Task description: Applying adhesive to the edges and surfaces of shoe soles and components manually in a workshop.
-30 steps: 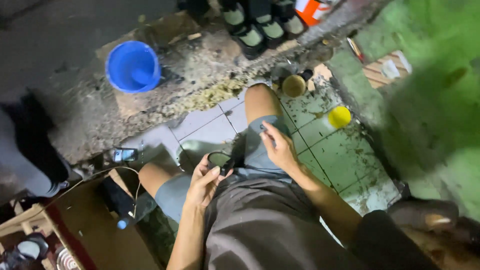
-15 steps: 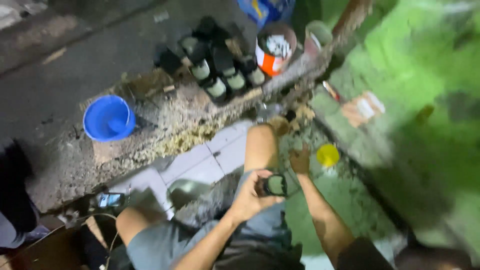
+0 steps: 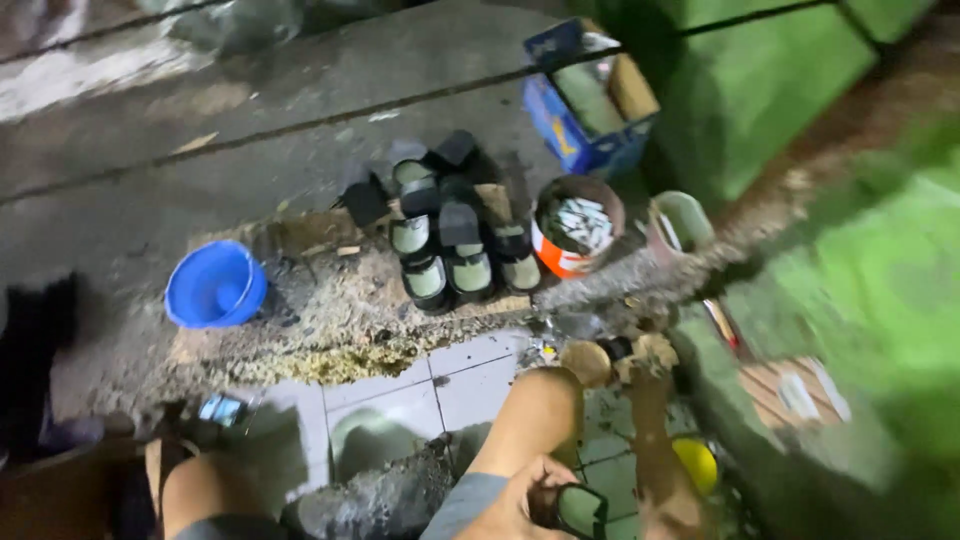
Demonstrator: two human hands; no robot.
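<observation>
At 9 o'clock a blue bowl [image 3: 214, 284] sat on the gritty ground, at 12 o'clock stood dark cylinders [image 3: 452, 240], and at 6 o'clock the left hand [image 3: 512, 503] gripped a small dark part [image 3: 578, 510], while the right hand [image 3: 645, 355] reached forward, its grip blurred, I cannot tell.

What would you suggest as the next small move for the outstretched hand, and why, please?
Probably close the right hand on the small dark piece it touches by the round tan object and draw it back. The left hand already holds a dark part at the knee, so only the right is free.
</observation>
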